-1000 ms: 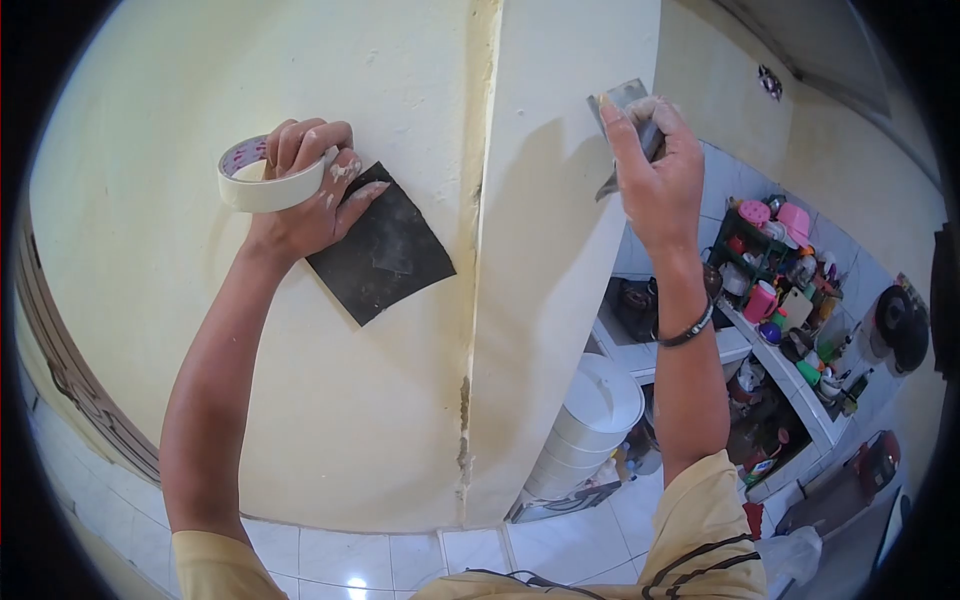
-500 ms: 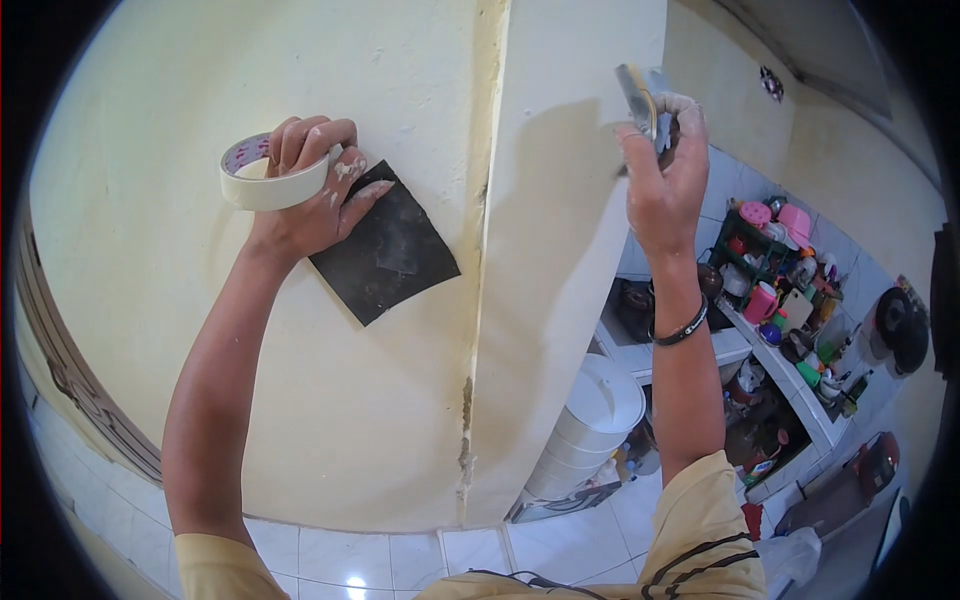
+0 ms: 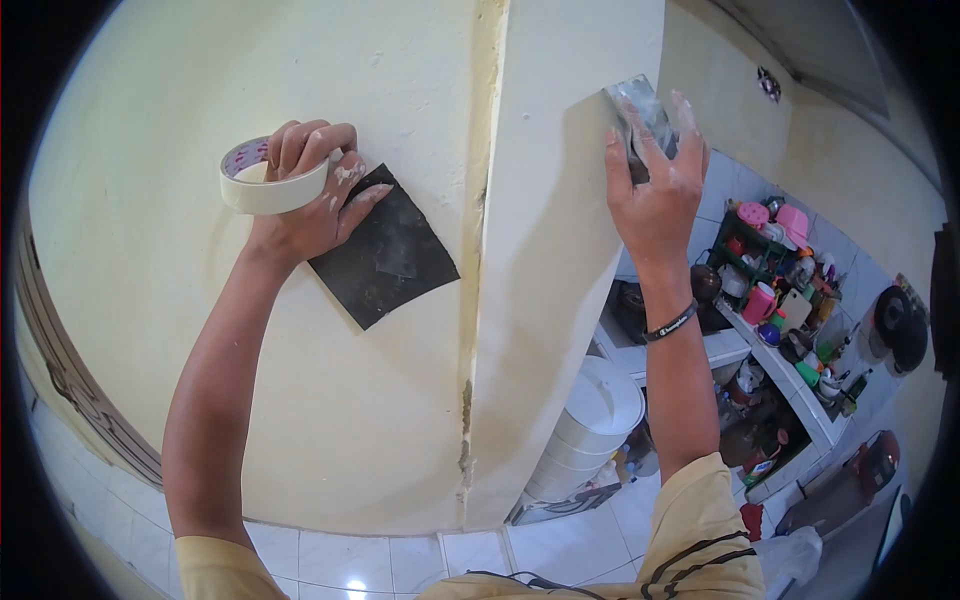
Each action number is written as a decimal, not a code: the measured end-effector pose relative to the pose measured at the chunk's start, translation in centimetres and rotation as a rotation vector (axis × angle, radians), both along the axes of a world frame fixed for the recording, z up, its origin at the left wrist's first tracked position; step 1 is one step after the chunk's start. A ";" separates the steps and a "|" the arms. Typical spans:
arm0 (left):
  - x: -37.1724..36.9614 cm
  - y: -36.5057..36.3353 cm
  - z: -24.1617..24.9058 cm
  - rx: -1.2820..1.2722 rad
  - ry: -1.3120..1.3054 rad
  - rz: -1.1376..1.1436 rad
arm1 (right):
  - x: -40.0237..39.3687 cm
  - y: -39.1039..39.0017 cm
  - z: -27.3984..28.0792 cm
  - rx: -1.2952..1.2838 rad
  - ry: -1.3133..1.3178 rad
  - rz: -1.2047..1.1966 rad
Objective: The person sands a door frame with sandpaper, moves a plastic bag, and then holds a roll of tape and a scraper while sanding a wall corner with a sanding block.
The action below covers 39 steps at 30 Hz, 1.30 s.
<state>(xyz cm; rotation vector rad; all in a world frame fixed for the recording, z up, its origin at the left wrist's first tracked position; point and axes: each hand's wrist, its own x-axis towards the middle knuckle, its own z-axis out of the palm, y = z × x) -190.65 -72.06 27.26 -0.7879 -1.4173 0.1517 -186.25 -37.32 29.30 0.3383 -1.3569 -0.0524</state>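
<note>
My left hand [image 3: 305, 215], dusted with white, is hooked through a roll of masking tape [image 3: 272, 195] near the cream wall. Its thumb also pinches a black sheet of sandpaper [image 3: 400, 245], which hangs at a slant with a pale worn patch in its middle. Higher up on the right, my right hand [image 3: 660, 200] grips a flat grey metal-looking plate [image 3: 629, 93] at the outer edge of the wall corner. Its whitened fingers spread over the plate's back, and part of the plate is hidden beneath them.
Between my hands runs a vertical groove [image 3: 481, 150] in the wall, chipped lower down. White buckets [image 3: 590, 420] stand stacked below the right forearm. Farther right, a tiled counter [image 3: 785, 375] carries crowded kitchenware. White floor tiles [image 3: 345, 560] show at the bottom.
My right hand has turned so its back faces me, and the plate now lies flatter toward the wall edge. The left hand, tape and sandpaper have barely moved.
</note>
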 end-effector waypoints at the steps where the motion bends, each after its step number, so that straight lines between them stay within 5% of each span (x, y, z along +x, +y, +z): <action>1: 0.0 -0.1 0.0 0.000 0.000 -0.001 | 0.3 -0.1 -0.2 0.003 -0.031 -0.039; 12: 0.2 0.1 0.1 -0.003 -0.023 0.016 | 0.6 0.3 -1.0 -0.024 -0.281 -0.012; 39: 0.3 -0.2 0.1 -0.002 -0.040 0.023 | -1.4 1.5 -0.5 0.092 -0.061 -0.084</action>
